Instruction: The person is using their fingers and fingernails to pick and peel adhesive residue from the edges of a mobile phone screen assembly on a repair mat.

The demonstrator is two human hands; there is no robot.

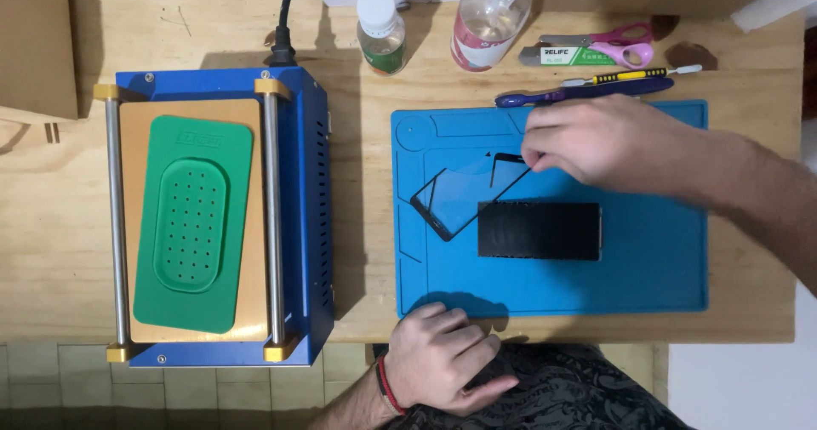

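At far left on the wooden table point(51, 226): blue box-shaped machine point(213, 217), green perforated pad point(194, 222) on its top plate, two steel rails flanking it. Centre: blue work mat point(664, 268). On it, thin black glass frame point(455, 196), long axis tilted up to the right; dark rectangular panel point(539, 230) just below, long axis left-right. Left hand point(442, 358) rests curled at table's near edge, holding nothing, well apart from both parts. Right hand point(596, 145) reaches in from the right, fingertips point(532, 156) pinched together at the frame's upper right corner; contact likely, grip not certain. Frame lies left and below the pinch; right hand is nearer. Beyond: two bottles point(380, 30), scissors point(625, 45), hand tools.
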